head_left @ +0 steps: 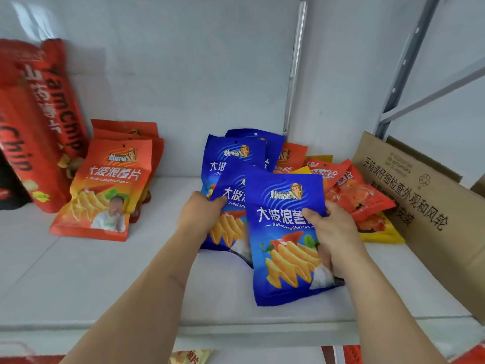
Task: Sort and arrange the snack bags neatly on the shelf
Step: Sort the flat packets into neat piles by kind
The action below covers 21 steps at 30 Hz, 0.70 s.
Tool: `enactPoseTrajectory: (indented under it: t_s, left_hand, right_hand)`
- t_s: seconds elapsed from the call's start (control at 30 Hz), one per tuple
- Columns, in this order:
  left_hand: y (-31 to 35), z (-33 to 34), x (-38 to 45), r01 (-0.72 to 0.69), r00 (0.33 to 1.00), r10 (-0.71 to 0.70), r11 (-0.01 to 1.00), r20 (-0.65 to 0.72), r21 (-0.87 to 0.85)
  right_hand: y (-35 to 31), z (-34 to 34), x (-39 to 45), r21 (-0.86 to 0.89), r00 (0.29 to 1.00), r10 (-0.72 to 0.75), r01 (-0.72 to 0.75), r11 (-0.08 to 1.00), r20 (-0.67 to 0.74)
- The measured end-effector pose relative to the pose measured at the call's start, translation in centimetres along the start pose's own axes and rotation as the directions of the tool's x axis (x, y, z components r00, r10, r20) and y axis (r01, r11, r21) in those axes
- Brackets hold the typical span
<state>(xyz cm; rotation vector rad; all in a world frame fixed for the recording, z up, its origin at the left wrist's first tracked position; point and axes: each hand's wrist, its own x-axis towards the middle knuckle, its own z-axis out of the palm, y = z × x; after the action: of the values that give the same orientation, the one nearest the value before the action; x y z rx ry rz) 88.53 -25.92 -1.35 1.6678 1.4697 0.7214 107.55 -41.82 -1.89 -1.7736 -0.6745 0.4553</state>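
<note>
The right hand (334,232) grips the nearest blue snack bag (286,240) by its right edge, and the left hand (202,214) pinches a second blue bag (228,206) behind it, probably gathering matching flavours mid-shelf (78,279). Four blue bags show there; at least three orange bags (105,190) lean far left, already grouped.

Your blue snack bags (286,237) stand overlapped mid-shelf (78,271); orange bags (105,190) lean at the left, and red and yellow bags (364,203) lie heaped right.

White wall (183,61); grey metal upright (295,69); cardboard box (433,206) right.
</note>
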Motion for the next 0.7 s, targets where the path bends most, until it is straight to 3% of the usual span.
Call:
enactPoseTrajectory:
  t_s: [0.17,0.3,0.5,0.7]
  left_hand:
    - [-0.8,-1.2,0.8,0.111,0.99,-0.071,0.929,0.125,-0.354]
    - [-1.2,-2.6,1.2,0.199,0.969,-0.068,0.783,0.236,-0.59]
    - [-1.2,-4.5,0.6,0.269,0.937,-0.026,0.687,0.348,-0.675]
    - [-2.0,-5.6,1.2,0.122,0.949,0.081,0.797,0.304,-0.591]
  right_hand:
    - [-1.2,1.5,0.7,0.136,0.984,0.12,-0.138,0.981,0.131]
    - [-2.7,4.6,0.2,0.114,0.992,0.076,-0.088,0.99,0.102]
    - [-2.9,9.7,-0.3,0.0,0.995,0.006,-0.006,1.0,0.095]
    - [-3.4,12.4,-0.7,-0.038,0.997,-0.026,0.029,0.999,0.072]
